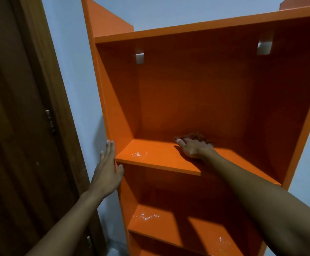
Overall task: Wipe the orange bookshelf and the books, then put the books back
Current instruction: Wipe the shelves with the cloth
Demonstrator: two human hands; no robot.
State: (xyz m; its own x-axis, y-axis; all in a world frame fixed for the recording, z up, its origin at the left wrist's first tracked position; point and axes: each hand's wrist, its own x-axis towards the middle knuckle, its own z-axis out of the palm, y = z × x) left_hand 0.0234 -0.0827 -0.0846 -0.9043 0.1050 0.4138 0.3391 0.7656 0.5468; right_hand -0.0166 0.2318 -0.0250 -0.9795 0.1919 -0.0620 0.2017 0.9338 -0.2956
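Observation:
The orange bookshelf (196, 93) stands against a pale wall and fills the middle and right of the head view. No books are in sight. My right hand (194, 145) lies on the upper shelf board (150, 156), pressing a dark crumpled cloth (196, 136) against the board near the back panel. My left hand (108, 167) rests flat with straight fingers against the outside of the left side panel, thumb at the shelf's front edge. Wet-looking shiny spots sit on the upper board and on the lower shelf (145, 217).
A dark brown wooden door (21, 126) with a hinge stands just left of the bookshelf, with a narrow strip of wall between them. Two white brackets (139, 58) sit high on the back panel. More shelves continue below.

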